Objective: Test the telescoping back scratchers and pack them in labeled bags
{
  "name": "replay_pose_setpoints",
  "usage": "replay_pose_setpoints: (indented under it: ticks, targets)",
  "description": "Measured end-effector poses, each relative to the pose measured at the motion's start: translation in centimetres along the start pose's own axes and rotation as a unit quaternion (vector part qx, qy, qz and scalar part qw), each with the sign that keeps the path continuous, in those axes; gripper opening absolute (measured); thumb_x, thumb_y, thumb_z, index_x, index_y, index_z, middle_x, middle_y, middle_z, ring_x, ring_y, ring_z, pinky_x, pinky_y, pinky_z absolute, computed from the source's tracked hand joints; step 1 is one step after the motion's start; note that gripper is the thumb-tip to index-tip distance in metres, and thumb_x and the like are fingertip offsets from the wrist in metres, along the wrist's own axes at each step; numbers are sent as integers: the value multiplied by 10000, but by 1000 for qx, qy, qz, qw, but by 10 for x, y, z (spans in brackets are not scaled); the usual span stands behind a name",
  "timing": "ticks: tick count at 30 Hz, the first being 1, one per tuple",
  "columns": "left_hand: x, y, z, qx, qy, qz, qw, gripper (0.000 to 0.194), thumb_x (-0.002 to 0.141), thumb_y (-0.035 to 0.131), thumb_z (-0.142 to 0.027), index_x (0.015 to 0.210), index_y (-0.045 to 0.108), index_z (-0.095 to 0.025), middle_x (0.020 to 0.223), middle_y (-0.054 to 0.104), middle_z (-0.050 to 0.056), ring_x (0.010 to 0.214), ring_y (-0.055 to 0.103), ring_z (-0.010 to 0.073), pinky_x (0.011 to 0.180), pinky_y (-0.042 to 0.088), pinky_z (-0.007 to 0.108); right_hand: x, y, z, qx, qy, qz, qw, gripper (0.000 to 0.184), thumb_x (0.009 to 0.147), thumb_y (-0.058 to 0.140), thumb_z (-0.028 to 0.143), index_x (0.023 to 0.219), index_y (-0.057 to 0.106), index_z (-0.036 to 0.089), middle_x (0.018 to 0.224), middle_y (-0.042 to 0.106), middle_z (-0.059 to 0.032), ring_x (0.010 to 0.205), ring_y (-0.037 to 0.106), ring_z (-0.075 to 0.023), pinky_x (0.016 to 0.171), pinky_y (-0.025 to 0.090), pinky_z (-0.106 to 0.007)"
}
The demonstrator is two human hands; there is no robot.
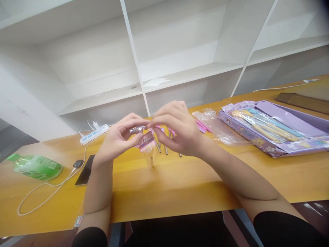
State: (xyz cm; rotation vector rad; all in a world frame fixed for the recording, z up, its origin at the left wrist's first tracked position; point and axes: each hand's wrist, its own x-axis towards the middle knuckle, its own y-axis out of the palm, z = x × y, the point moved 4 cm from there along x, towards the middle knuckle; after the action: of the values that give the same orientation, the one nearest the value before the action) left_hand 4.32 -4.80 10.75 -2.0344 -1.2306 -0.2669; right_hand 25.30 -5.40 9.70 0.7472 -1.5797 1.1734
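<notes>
Two bare hands meet over a yellow-brown worktop point(174, 192) near the middle of the frame, a clear packet point(146, 145) with a pink printed top hanging between them. The packet's long axis runs nearly up and down the picture, tilted a little, its lower tip pointing toward the bottom edge and slightly right; its upper end sits at the fingers. The left hand point(117, 137), left of center, pinches that top edge, thumb and fingers narrow around the plastic. The right hand point(178, 130), just right of center, curls with its fingertips beside the same edge; whether they grip it cannot be told. Behind and beneath the right hand lie metal rods point(166, 149) with pink and purple hand-shaped ends, the rods pointing mostly toward the bottom of the frame. Pink and purple sticks point(201, 127) and crumpled clear wrap point(227, 136) lie farther right, next to an open lilac box point(275, 150) holding bagged yellow and blue items point(272, 127). A green bottle point(38, 167) lies on its side at lower left.
</notes>
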Motion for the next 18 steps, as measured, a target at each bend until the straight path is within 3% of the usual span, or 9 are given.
replay_pose_setpoints:
  ticks: [2, 5, 7, 9, 12, 15, 18]
  targets:
    - [1, 0, 1, 8, 0, -6, 1000, 321, 1009, 766, -189, 1305, 833, -294, 1140, 638, 82, 1021, 671, 173, 842, 628, 272, 0, -1, -15, 59, 90, 33, 994, 215, 1066, 675, 323, 1258, 640, 234, 1188, 724, -72, 1027, 685, -210, 897, 507, -390]
    - [2, 1, 2, 29, 5, -6, 1000, 309, 1014, 766, -206, 1305, 828, -290, 1155, 647, 83, 1020, 674, 167, 866, 629, 281, -6, 9, -33, 182, 227, 162, 943, 540, 998, 788, 503, 1415, 610, 209, 1229, 730, -97, 975, 711, -204, 782, 550, -341]
    - [3, 1, 3, 49, 15, -10, 999, 292, 1016, 772, -225, 1295, 827, -287, 1151, 658, 82, 1021, 672, 166, 880, 624, 281, -10, 18, -39, 243, 259, 232, 906, 502, 981, 804, 519, 1348, 677, 201, 1138, 777, -77, 928, 719, -192, 727, 534, -311]
    - [5, 1, 5, 64, 23, -14, 998, 302, 1011, 782, -232, 1306, 818, -290, 1158, 667, 80, 1023, 672, 166, 899, 622, 284, -12, 26, -41, 284, 260, 264, 884, 360, 1009, 772, 481, 1225, 750, 193, 1017, 799, -52, 858, 710, -169, 708, 517, -295]
    - [7, -1, 12, 38, 25, -14, 999, 533, 997, 801, -241, 1506, 688, -352, 1180, 676, 67, 987, 677, 164, 911, 638, 304, -14, 33, -43, 318, 261, 258, 874, 283, 1049, 725, 448, 1132, 785, 184, 856, 770, -15, 731, 674, -131, 673, 505, -275]
    - [9, -6, 23, 19, -7, -26, 999, 782, 959, 850, -268, 1653, 506, -378, 1192, 702, 63, 990, 707, 171, 892, 661, 302, -16, 35, -44, 327, 281, 225, 874, 305, 1070, 695, 442, 1229, 757, 188, 766, 718, 20, 645, 660, -116, 626, 512, -258]
    - [9, -9, 33, 48, -71, -30, 996, 637, 944, 866, -328, 1528, 614, -287, 1225, 745, 92, 1112, 750, 217, 893, 676, 299, -17, 35, -47, 315, 285, 183, 887, 285, 1095, 643, 341, 1335, 722, 209, 722, 677, 49, 606, 660, -109, 635, 538, -254]
